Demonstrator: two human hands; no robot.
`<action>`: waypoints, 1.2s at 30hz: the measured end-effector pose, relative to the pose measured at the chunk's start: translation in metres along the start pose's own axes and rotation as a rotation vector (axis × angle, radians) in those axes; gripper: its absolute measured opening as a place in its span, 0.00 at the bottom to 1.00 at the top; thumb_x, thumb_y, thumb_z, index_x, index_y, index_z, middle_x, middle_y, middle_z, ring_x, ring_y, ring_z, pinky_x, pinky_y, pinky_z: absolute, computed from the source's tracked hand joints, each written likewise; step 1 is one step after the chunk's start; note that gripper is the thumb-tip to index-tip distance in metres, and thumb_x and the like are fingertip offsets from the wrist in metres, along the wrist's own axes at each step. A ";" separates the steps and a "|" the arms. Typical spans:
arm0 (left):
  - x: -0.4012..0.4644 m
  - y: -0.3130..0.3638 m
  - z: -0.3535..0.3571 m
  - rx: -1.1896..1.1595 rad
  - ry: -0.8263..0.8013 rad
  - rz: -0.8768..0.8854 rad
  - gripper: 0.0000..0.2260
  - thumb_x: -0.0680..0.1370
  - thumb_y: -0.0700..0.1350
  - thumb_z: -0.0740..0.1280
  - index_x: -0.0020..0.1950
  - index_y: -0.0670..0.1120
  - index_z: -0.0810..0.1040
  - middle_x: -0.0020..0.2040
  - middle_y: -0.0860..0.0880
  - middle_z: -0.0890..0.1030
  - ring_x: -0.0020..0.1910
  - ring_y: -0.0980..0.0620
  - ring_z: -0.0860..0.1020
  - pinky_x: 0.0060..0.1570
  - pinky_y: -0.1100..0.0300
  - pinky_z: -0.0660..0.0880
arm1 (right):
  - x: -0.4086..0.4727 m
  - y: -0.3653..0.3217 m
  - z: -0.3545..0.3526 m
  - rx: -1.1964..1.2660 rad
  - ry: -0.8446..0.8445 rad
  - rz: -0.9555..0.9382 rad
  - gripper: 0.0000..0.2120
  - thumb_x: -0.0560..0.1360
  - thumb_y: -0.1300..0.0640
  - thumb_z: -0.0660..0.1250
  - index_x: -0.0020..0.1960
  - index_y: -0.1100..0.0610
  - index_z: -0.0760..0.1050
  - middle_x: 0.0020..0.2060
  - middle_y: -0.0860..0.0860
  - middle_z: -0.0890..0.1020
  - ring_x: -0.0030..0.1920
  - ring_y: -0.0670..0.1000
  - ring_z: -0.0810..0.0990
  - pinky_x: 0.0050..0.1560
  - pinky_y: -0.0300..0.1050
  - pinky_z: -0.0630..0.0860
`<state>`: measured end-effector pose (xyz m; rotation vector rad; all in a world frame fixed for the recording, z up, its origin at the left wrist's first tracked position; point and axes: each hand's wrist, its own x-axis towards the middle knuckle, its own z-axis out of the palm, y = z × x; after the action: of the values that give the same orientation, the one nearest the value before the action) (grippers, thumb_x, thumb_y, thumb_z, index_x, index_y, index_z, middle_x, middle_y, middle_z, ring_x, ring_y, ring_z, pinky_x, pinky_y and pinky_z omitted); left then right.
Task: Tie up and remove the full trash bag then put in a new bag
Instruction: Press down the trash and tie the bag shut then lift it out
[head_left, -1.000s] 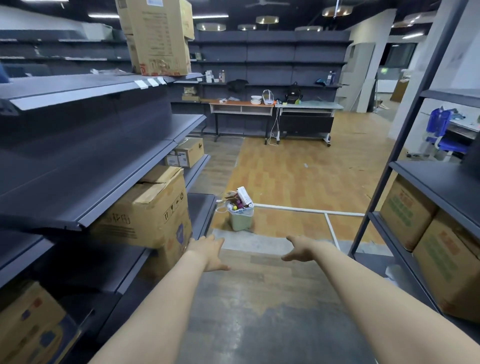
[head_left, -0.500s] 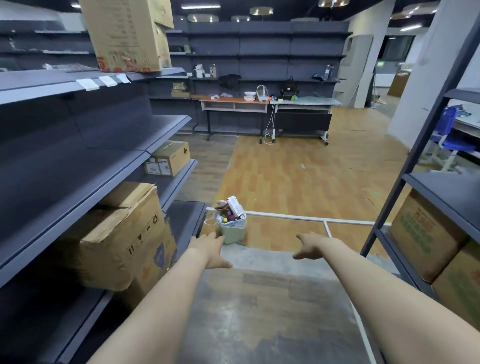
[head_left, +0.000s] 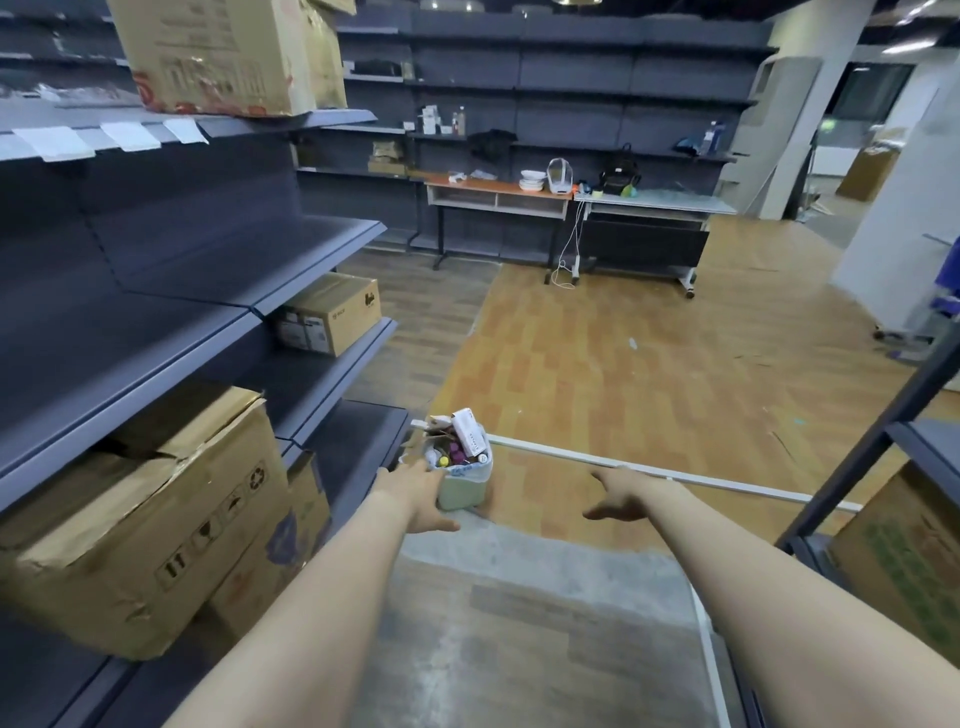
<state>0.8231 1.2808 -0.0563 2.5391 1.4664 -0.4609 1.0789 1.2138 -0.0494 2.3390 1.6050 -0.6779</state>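
Note:
A small pale green trash bin (head_left: 464, 491) stands on the floor at the end of the aisle, lined with a white bag (head_left: 477, 470) and stuffed with rubbish, a white carton (head_left: 467, 431) sticking out on top. My left hand (head_left: 415, 493) is stretched forward, open, overlapping the bin's left side in view; contact cannot be told. My right hand (head_left: 623, 496) is also stretched out, open and empty, to the right of the bin and apart from it.
Grey shelving (head_left: 218, 270) with cardboard boxes (head_left: 140, 525) lines the left. Another rack (head_left: 878, 441) with boxes stands on the right. A white floor strip (head_left: 675, 475) runs behind the bin. Two desks (head_left: 571, 200) stand at the far wall across the wooden floor.
I have walked forward along the aisle, so the bin is closer and larger. Both outstretched hands have neared it, the left now overlapping its side.

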 end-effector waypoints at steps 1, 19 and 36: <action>0.012 -0.002 -0.003 0.001 -0.001 -0.001 0.34 0.74 0.63 0.64 0.75 0.50 0.59 0.74 0.47 0.62 0.71 0.44 0.64 0.68 0.44 0.63 | 0.012 -0.001 -0.003 0.002 -0.008 0.002 0.34 0.75 0.46 0.65 0.75 0.58 0.57 0.72 0.57 0.65 0.71 0.56 0.66 0.67 0.46 0.67; 0.223 -0.088 -0.075 -0.017 0.000 0.032 0.31 0.74 0.61 0.65 0.73 0.52 0.62 0.70 0.48 0.68 0.68 0.45 0.68 0.65 0.48 0.64 | 0.218 -0.062 -0.099 -0.003 -0.017 0.035 0.33 0.76 0.45 0.64 0.75 0.56 0.57 0.69 0.58 0.65 0.68 0.58 0.69 0.67 0.51 0.68; 0.384 -0.127 -0.126 -0.005 -0.062 -0.081 0.38 0.73 0.65 0.64 0.76 0.49 0.56 0.74 0.46 0.62 0.72 0.44 0.64 0.69 0.47 0.63 | 0.386 -0.076 -0.194 -0.046 -0.038 -0.033 0.36 0.76 0.45 0.63 0.77 0.55 0.50 0.73 0.60 0.60 0.72 0.60 0.64 0.70 0.51 0.64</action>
<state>0.9154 1.6941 -0.0713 2.4460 1.5507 -0.5419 1.1701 1.6421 -0.0648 2.2582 1.6291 -0.6817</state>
